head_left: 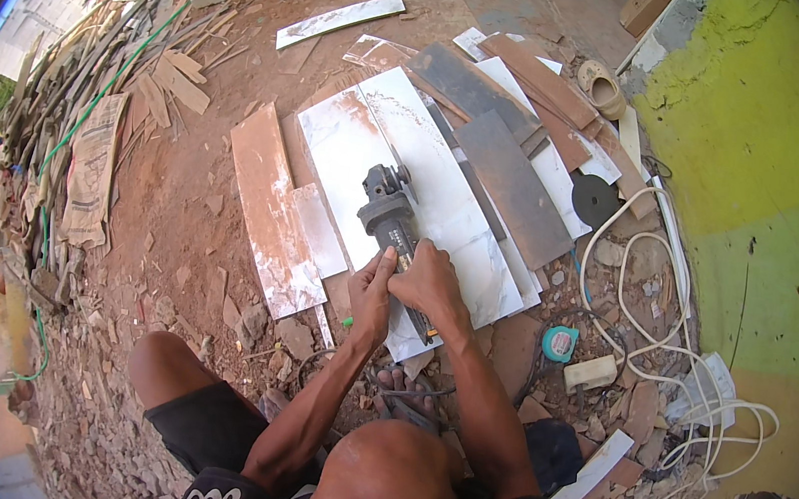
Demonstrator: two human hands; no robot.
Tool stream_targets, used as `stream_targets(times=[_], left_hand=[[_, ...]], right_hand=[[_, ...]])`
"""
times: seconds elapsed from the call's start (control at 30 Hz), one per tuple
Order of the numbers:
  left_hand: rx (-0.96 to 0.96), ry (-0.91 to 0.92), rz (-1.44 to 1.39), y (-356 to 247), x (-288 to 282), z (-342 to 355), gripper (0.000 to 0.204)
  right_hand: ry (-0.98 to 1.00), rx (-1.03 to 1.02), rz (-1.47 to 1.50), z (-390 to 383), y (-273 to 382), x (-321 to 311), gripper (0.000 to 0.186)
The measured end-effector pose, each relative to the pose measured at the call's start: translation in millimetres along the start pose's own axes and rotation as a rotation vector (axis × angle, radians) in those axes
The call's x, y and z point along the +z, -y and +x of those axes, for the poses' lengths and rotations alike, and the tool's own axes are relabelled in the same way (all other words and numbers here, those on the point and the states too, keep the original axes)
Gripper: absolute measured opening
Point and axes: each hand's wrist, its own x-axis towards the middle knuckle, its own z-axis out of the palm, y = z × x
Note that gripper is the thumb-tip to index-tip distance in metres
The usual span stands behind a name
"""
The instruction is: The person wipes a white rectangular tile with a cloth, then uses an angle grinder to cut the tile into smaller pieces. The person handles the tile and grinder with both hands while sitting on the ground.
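Observation:
A black and grey angle grinder lies across a white marble-look tile on the dirt ground. My right hand is wrapped around the grinder's handle near its rear end. My left hand rests beside it on the left, fingers closed against the handle and the tile's near edge. The grinder's head points away from me, up the tile. My knees are bent at either side, and the top of my head fills the lower edge of the view.
More tiles lie around: a reddish dusty one at left, grey and brown strips at right. A dark cutting disc, a teal tape measure, a white coiled cable and a green-yellow wall are to the right. Rubble and wood scraps lie at left.

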Motion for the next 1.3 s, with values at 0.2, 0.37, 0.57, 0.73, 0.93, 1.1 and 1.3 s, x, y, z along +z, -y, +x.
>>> stream_targets(times=[0.2, 0.37, 0.57, 0.73, 0.93, 1.1, 1.3], left_hand=[[0.004, 0.017, 0.000, 3.8, 0.2, -2.0, 0.041], [0.025, 0.025, -0.003, 5.0, 1.4, -5.3, 0.041], [0.024, 0.010, 0.014, 2.6, 5.7, -12.5, 0.039], [0.022, 0.023, 0.015, 4.5, 5.4, -15.8, 0.039], [0.018, 0.020, 0.036, 5.2, 5.4, -20.8, 0.040], [0.011, 0.026, 0.024, 7.9, 4.2, -23.6, 0.040], [0.003, 0.028, 0.012, 13.3, 3.5, -25.9, 0.039]], right_hand=[[-0.014, -0.004, 0.006, -4.1, -1.3, -2.4, 0.054], [0.003, 0.004, -0.003, -5.7, -3.6, -2.3, 0.054], [0.022, 0.025, 0.002, -12.3, -0.2, -7.2, 0.053], [0.022, 0.026, 0.003, -14.3, -5.0, -5.3, 0.052], [0.016, 0.016, -0.007, -16.9, -10.4, -3.7, 0.053], [0.021, 0.025, 0.002, -22.4, -7.7, -6.5, 0.054], [0.040, 0.040, 0.006, -25.2, -11.2, -6.9, 0.054]])
